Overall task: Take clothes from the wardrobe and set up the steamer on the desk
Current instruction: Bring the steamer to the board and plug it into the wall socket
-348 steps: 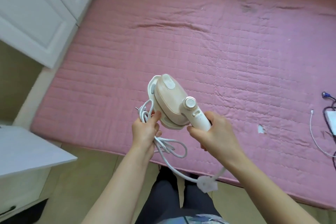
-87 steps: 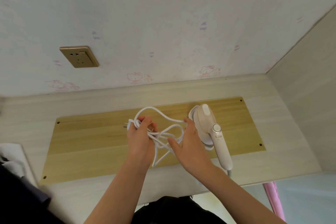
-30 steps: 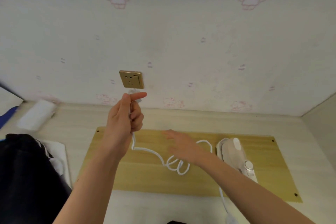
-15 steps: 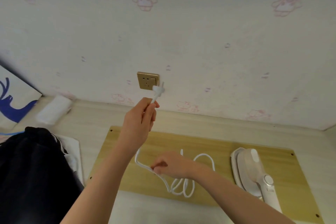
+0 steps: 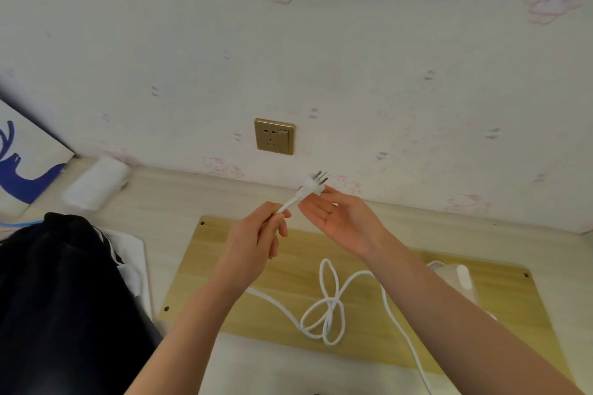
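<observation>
My left hand (image 5: pixel 256 240) pinches the white cord just behind the white plug (image 5: pixel 313 184), prongs pointing up toward the wall. My right hand (image 5: pixel 340 216) is raised beside the plug, palm open, fingertips touching its body. The gold wall socket (image 5: pixel 274 136) sits above and left of the plug, apart from it. The cord (image 5: pixel 327 311) lies in loose loops on the yellow board (image 5: pixel 244 308). The cream steamer (image 5: pixel 462 279) rests at the board's right, partly hidden by my right forearm. Dark clothes (image 5: pixel 57 298) lie on the desk at left.
A white roll (image 5: pixel 96 181) lies at the back left of the desk (image 5: pixel 179 199). A white panel with a blue figure (image 5: pixel 22 163) leans at far left. White cloth (image 5: pixel 131 253) shows under the dark clothes.
The plug has come down and away from the socket. My right hand has left the cord loops on the board and risen to the plug. The view has shifted left.
</observation>
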Available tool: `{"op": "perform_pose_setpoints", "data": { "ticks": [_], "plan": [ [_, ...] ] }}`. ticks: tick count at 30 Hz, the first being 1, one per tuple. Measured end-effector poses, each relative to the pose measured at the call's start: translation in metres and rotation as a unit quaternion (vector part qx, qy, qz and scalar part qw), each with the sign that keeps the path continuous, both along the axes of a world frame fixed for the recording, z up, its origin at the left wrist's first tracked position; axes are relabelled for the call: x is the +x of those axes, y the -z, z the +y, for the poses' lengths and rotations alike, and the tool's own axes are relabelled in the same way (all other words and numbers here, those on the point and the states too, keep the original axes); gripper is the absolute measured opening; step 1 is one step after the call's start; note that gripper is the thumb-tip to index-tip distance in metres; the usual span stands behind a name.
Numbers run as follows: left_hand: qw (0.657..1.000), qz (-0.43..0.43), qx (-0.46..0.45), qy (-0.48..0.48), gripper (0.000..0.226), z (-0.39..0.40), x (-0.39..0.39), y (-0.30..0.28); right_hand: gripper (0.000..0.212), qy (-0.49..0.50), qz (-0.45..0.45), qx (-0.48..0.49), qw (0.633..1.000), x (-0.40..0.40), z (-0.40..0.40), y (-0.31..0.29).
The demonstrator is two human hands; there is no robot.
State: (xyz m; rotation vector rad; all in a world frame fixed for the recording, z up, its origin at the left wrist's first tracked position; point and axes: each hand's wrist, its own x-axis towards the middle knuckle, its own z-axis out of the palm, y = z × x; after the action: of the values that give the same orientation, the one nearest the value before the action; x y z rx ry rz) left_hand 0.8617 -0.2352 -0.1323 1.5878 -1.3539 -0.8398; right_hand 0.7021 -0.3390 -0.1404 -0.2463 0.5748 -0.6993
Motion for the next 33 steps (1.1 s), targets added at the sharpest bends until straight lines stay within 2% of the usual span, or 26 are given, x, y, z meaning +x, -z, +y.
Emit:
{"op": "perform_pose_setpoints", "data": {
  "ticks": [2,6,9,12,15,17,21,28,33],
  "plan": [
    [1.000,0.012,0.012,-0.007,0.023,0.002,0.003,0.002,0.033,0.000,-0.014,-0.023,1.000,0.000,0.003,-0.002],
    [0.995,0.050,0.087,-0.018,0.023,0.003,0.007,0.004,0.044,-0.007,-0.001,-0.085,0.996,-0.003,0.006,-0.005],
    [0.988,0.058,0.143,-0.020,0.024,0.001,0.010,0.007,0.042,-0.006,0.096,-0.151,0.984,-0.004,0.008,-0.009],
    [0.983,0.054,0.173,-0.016,0.025,-0.002,0.010,0.009,0.039,-0.023,0.219,-0.252,0.942,-0.002,0.015,-0.021],
    [0.994,-0.007,0.101,-0.033,0.028,-0.006,0.006,0.001,0.033,-0.020,0.330,-0.352,0.876,0.006,0.023,-0.034],
    [0.997,0.004,0.031,-0.064,0.033,-0.008,0.000,-0.010,0.030,-0.001,0.391,-0.377,0.839,0.016,0.027,-0.040],
    [0.992,0.038,-0.044,-0.115,0.032,-0.015,-0.008,-0.021,0.032,0.026,0.440,-0.350,0.827,0.030,0.029,-0.047],
    [0.988,0.060,-0.039,-0.135,0.029,-0.023,0.004,-0.011,0.031,-0.023,0.488,-0.411,0.770,0.033,0.024,-0.051],
    [0.987,0.093,-0.031,-0.131,0.030,-0.039,0.013,-0.001,0.027,0.025,0.520,-0.444,0.729,0.046,0.010,-0.040]
  ]
}}
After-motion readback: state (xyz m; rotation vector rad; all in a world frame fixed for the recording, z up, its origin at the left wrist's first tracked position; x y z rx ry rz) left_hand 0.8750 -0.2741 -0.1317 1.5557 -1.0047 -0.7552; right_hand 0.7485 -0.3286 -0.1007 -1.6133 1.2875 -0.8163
